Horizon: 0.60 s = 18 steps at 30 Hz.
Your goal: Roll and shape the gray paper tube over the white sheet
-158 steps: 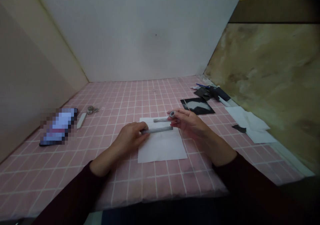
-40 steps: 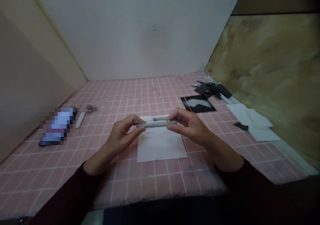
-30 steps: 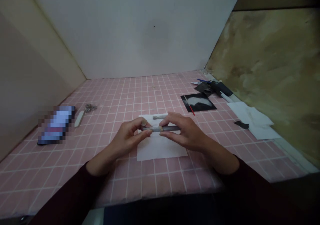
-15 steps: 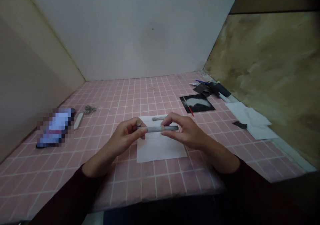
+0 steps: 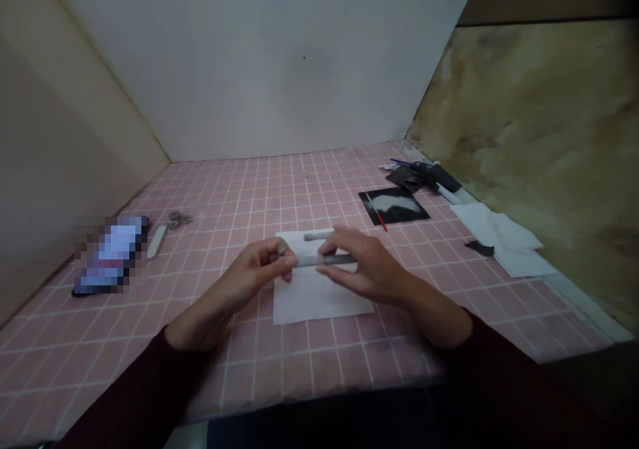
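A slim grey rod (image 5: 310, 261) lies level between my hands, over a white sheet of paper (image 5: 319, 302). My left hand (image 5: 262, 263) pinches its left end between thumb and fingers. Around its middle, the thumb and fingertips of my right hand (image 5: 372, 266) close on it, and its darker right end runs towards that palm. A small pale spot shows at the right fingertips; whether it is a nail or a separate piece I cannot tell. Behind the rod, a second short grey stick (image 5: 314, 236) rests on the paper, partly covered by my right hand.
On the left lie a blurred-out phone (image 5: 112, 256), a white strip (image 5: 157, 241) and small grey rings (image 5: 177, 219). To the right are a black sheet (image 5: 394, 206) with pale dust, a red-tipped stick (image 5: 381, 220), dark scraps (image 5: 405, 179) and white papers (image 5: 499, 236). Walls enclose the pink table.
My right hand has shifted slightly left along the rod and now covers more of its right end. The left hand stays nearly in place.
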{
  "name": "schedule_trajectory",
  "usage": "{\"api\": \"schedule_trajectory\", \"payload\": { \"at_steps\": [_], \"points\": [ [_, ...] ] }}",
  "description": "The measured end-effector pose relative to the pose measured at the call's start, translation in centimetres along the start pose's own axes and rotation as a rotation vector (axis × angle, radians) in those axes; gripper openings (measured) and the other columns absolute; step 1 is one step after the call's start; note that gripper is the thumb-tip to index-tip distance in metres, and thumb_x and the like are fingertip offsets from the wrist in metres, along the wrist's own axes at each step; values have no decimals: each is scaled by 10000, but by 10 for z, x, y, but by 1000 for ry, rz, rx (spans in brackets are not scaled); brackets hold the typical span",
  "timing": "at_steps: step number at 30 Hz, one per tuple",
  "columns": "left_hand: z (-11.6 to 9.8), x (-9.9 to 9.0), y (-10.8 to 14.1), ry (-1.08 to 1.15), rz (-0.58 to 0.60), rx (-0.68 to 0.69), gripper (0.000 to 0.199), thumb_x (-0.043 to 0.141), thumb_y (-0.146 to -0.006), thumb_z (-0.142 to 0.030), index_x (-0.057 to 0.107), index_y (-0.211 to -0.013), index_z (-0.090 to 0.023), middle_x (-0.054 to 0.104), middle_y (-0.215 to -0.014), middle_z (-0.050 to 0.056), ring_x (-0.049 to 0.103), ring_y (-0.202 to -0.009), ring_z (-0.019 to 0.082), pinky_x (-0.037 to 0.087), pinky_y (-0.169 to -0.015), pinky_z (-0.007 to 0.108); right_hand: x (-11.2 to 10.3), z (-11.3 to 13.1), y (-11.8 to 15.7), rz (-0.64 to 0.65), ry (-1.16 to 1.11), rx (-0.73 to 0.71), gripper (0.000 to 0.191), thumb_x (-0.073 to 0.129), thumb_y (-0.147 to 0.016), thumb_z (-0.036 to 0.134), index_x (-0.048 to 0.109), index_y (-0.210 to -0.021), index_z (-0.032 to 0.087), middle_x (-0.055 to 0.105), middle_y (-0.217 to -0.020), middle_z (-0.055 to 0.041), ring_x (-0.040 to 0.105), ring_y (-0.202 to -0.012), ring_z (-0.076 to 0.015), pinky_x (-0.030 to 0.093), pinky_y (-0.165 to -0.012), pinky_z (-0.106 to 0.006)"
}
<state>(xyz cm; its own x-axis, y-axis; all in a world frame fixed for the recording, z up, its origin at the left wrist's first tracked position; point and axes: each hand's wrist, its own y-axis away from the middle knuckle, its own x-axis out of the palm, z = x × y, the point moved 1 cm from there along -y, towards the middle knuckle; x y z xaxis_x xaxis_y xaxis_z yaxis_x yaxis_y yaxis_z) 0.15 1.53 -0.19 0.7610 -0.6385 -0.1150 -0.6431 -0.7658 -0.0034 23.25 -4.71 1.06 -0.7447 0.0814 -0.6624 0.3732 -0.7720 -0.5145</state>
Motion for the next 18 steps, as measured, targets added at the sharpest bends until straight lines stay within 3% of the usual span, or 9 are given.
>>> {"api": "schedule_trajectory", "payload": {
  "at_steps": [4,10,18],
  "points": [
    [-2,-14,-1,19,-122,43,237,695,-850,-317,587,-708,-162,586,-637,-11,520,-637,110,394,-651,246,-15,-5,1,-118,-44,106,114,683,-868,270,586,-877,211,630,-814,-8,603,-758,-166,487,-719,-307],
    [-1,-11,-1,85,-84,8,256,696,-851,-329,578,-707,-153,591,-639,-8,530,-634,106,400,-641,237,-16,-9,2,-201,-72,97,82,687,-884,247,636,-940,216,683,-859,-8,652,-800,-160,526,-752,-301],
    [-2,-11,-1,133,-74,-64,264,727,-815,-334,571,-707,-150,590,-627,-17,520,-614,95,395,-617,221,-7,-16,3,-166,-252,149,208,654,-913,227,650,-1120,215,721,-1043,-40,709,-934,-156,582,-858,-299]
  ]
}}
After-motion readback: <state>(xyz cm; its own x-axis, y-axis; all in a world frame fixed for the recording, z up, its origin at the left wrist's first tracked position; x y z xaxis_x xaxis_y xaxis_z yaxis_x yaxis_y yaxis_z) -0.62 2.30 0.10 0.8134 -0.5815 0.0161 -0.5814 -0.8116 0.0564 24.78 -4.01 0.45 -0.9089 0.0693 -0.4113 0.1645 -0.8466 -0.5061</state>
